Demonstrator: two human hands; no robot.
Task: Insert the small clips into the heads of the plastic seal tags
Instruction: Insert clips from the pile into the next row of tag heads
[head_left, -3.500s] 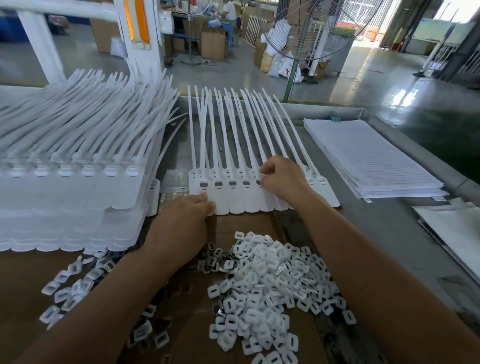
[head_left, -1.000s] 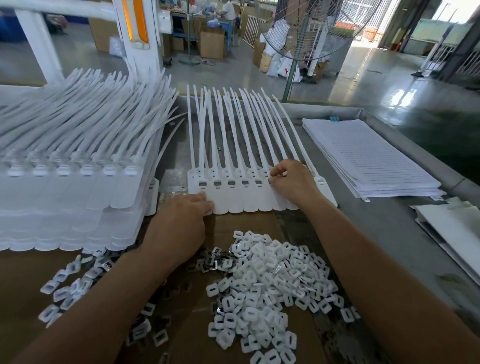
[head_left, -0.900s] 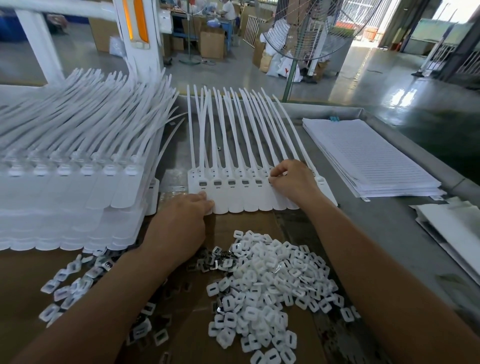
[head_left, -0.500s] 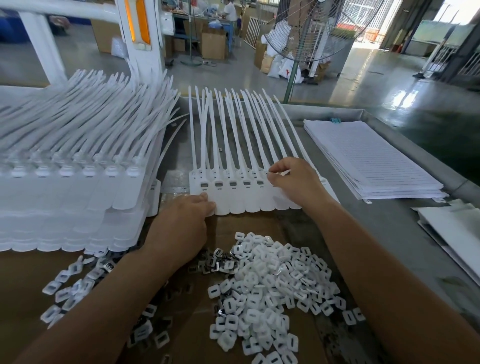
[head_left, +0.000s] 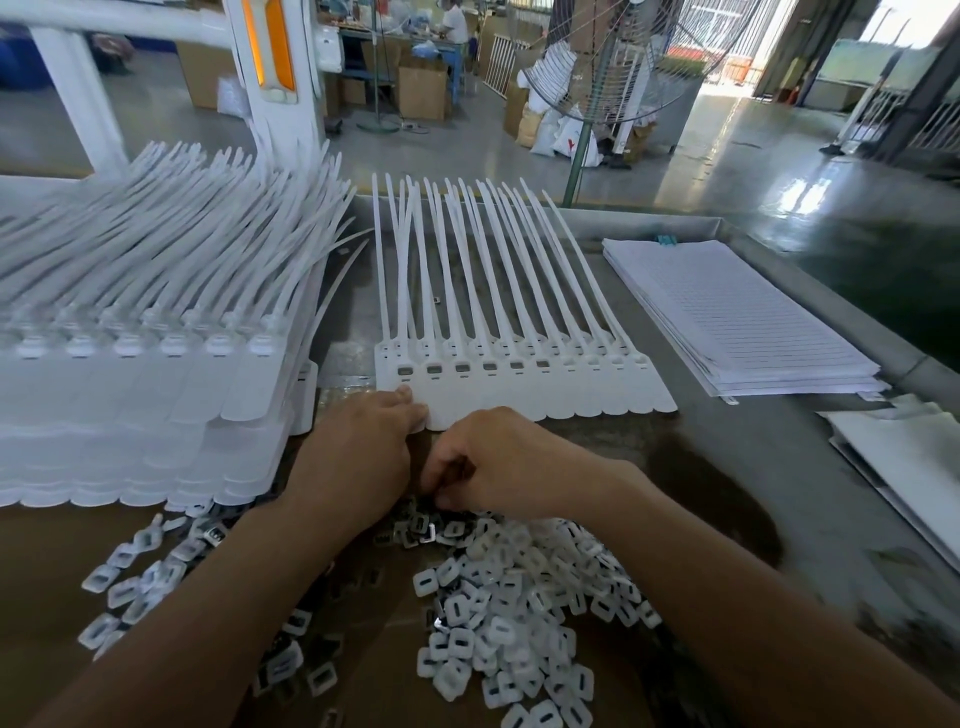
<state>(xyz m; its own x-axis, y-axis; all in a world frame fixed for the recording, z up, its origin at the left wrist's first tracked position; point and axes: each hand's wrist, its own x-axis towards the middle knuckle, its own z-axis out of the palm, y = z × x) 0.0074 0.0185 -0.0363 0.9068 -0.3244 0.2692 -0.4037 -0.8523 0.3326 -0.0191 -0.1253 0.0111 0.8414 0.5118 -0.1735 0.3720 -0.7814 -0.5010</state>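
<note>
A joined strip of white plastic seal tags (head_left: 524, 387) lies flat ahead of me, tails pointing away. Its left several heads show dark inserts; the right ones look empty. My left hand (head_left: 358, 452) rests with its fingertips on the strip's near left corner. My right hand (head_left: 504, 467) is just below the strip, fingers curled down onto the far edge of the pile of small clips (head_left: 519, 597), pinching a clip there. The fingertips partly hide that clip.
A tall stack of tag strips (head_left: 130, 395) fills the left. More clips (head_left: 130, 582) are scattered at lower left on brown cardboard (head_left: 47, 561). Stacked lined sheets (head_left: 737, 322) lie at right, more white sheets (head_left: 904, 457) nearer. A fan's pole (head_left: 576, 156) stands beyond the metal table rim (head_left: 649, 226).
My right hand has left the tag heads at the strip's right middle and come back toward me to the clip pile. My left hand has stayed on the strip's near left corner.
</note>
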